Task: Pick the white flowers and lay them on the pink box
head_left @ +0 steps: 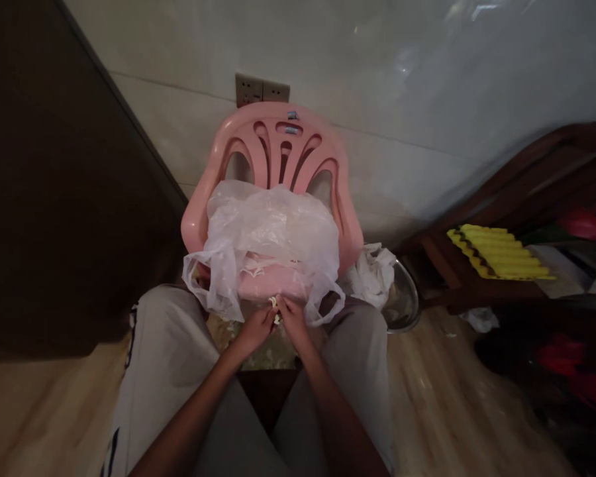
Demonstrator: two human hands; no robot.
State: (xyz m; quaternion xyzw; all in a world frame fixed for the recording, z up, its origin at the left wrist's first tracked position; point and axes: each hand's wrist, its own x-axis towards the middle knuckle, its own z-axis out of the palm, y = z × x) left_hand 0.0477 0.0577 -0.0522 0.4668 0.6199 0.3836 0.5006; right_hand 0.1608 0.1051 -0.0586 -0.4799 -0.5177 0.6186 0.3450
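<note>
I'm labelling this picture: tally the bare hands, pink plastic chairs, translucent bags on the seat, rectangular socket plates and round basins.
Bare left hand, right hand: 2
Pink plastic chair: 1
Translucent white plastic bag: 1
Rectangular socket plates: 2
Round metal basin: 1
Total: 7

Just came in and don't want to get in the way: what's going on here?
Someone's left hand and right hand are together, pinching a small pale item, too small to identify. Just beyond them, a translucent plastic bag lies on a pink chair. A metal basin sits to the right of the chair.
</note>
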